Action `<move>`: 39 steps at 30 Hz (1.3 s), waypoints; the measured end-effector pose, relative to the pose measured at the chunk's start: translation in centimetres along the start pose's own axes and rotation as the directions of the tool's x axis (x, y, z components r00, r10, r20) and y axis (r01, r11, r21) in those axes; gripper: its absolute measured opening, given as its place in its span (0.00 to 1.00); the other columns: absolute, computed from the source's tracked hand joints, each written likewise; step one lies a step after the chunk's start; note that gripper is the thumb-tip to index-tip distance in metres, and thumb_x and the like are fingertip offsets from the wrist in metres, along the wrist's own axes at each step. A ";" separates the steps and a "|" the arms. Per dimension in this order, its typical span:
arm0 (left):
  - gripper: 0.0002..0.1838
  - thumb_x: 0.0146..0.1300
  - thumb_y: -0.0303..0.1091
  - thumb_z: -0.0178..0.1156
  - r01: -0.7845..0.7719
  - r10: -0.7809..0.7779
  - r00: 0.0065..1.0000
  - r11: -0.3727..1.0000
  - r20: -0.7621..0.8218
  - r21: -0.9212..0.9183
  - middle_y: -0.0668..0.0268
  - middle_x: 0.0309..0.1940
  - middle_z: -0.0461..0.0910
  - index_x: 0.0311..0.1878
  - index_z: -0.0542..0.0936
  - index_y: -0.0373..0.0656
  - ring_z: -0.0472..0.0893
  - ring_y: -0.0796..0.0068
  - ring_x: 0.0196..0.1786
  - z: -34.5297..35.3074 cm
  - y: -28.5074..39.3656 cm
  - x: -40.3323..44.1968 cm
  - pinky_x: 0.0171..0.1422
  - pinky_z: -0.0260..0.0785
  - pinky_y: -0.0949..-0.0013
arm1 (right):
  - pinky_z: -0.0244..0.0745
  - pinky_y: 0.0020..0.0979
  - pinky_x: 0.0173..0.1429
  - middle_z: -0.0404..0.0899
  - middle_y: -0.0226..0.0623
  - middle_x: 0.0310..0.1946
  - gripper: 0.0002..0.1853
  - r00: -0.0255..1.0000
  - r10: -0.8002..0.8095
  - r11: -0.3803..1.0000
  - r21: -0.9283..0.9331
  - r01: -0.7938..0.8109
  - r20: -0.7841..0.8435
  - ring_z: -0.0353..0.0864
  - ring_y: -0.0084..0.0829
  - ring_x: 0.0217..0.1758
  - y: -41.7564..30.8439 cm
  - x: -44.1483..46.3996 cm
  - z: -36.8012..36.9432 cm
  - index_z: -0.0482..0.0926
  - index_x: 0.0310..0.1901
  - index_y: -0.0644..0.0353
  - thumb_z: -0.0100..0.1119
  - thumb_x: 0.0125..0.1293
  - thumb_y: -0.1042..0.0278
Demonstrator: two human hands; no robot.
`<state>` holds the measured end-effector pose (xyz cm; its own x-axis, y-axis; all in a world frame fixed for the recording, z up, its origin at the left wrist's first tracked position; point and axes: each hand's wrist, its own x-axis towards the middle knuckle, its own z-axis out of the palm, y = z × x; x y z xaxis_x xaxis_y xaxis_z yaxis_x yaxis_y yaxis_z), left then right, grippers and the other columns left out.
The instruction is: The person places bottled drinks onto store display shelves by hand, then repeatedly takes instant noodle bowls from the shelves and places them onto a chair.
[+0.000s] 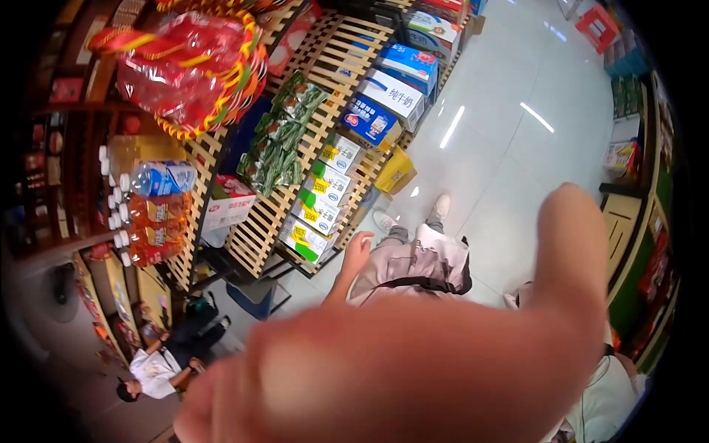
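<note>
My left hand [357,252] hangs low beside my body, its fingers loosely bent and apart, with nothing seen in it. It is nearest to the white and green cartons [319,212] stacked on the slatted shelf, but does not touch them. My right arm [570,236] is raised and bent. My right hand [295,376] is very close to the camera, large and smeared, covering the lower middle of the view. Whether it holds anything is hidden. Below me show my light trousers [395,269] and a shoe [442,205].
Green packets [282,140], milk boxes [395,96] and drink bottles [159,229] stand on the slatted shelf [336,55]. A red wrapped basket [196,70] sits above. Another person [159,369] is at lower left. More shelving [628,221] lines the right, beyond a tiled floor [509,148].
</note>
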<state>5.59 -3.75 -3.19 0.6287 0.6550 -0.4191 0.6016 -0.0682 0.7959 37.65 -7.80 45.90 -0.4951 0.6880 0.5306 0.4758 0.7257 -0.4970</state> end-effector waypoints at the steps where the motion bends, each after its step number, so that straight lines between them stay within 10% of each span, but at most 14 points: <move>1: 0.12 0.58 0.24 0.49 0.003 0.002 0.999 0.991 -0.041 0.137 0.55 0.39 0.78 0.46 0.73 0.38 0.78 0.61 0.42 -0.1 3.1 1.2 0.46 0.69 0.67 | 0.69 0.29 0.24 0.77 0.29 0.23 0.14 1.000 0.023 0.999 -0.030 -0.023 -0.011 0.75 0.27 0.21 -1.0 -1.7 -1.2 0.77 0.42 0.56 0.57 0.52 0.70; 20: 0.12 0.54 0.21 0.43 -0.569 0.474 0.737 0.820 0.481 0.064 0.52 0.37 0.76 0.39 0.75 0.36 0.76 0.54 0.44 15.0 21.6 19.0 0.51 0.67 0.62 | 0.65 0.30 0.25 0.75 0.26 0.25 0.25 0.791 0.554 0.762 -0.224 -0.607 -0.259 0.69 0.18 0.22 -9.1 -19.1 -11.9 0.78 0.49 0.50 0.59 0.43 0.71; 25: 0.14 0.53 0.21 0.43 -0.462 0.392 0.840 0.879 0.375 0.117 0.53 0.36 0.77 0.37 0.77 0.38 0.75 0.55 0.45 13.4 23.5 24.3 0.52 0.66 0.62 | 0.56 0.22 0.16 0.78 0.25 0.21 0.24 0.761 0.561 0.756 -0.172 -0.631 -0.326 0.66 0.21 0.11 -0.2 -20.6 -13.8 0.76 0.48 0.50 0.64 0.45 0.75; 28: 0.12 0.52 0.22 0.45 -0.375 0.334 0.910 0.915 0.246 0.145 0.53 0.37 0.77 0.37 0.77 0.39 0.75 0.55 0.46 12.0 21.5 28.9 0.53 0.65 0.62 | 0.69 0.31 0.24 0.78 0.33 0.23 0.23 0.301 0.953 0.301 0.134 -0.944 -0.020 0.77 0.33 0.22 7.6 -20.0 -16.3 0.72 0.56 0.49 0.57 0.56 0.64; 36: 0.07 0.56 0.29 0.52 -0.061 0.067 0.993 0.996 -0.093 0.069 0.54 0.33 0.79 0.35 0.77 0.39 0.78 0.57 0.37 7.3 18.8 40.6 0.43 0.70 0.63 | 0.73 0.41 0.45 0.80 0.45 0.34 0.28 0.144 0.983 0.180 -0.448 -0.876 0.114 0.78 0.45 0.40 36.1 -36.3 -4.3 0.64 0.61 0.52 0.55 0.58 0.58; 39: 0.08 0.58 0.29 0.51 -0.133 0.146 0.985 0.982 -0.096 0.136 0.55 0.34 0.79 0.38 0.77 0.38 0.79 0.59 0.39 6.4 21.2 44.6 0.43 0.71 0.64 | 0.73 0.40 0.46 0.80 0.46 0.34 0.28 0.030 0.911 0.141 -0.240 -0.960 0.412 0.78 0.46 0.41 40.6 -43.8 -2.1 0.65 0.60 0.55 0.54 0.59 0.57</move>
<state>49.54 19.19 -7.83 0.6596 0.7074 -0.2540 0.5740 -0.2559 0.7778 80.14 -8.51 3.91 0.1187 0.6845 -0.7193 0.7171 -0.5602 -0.4147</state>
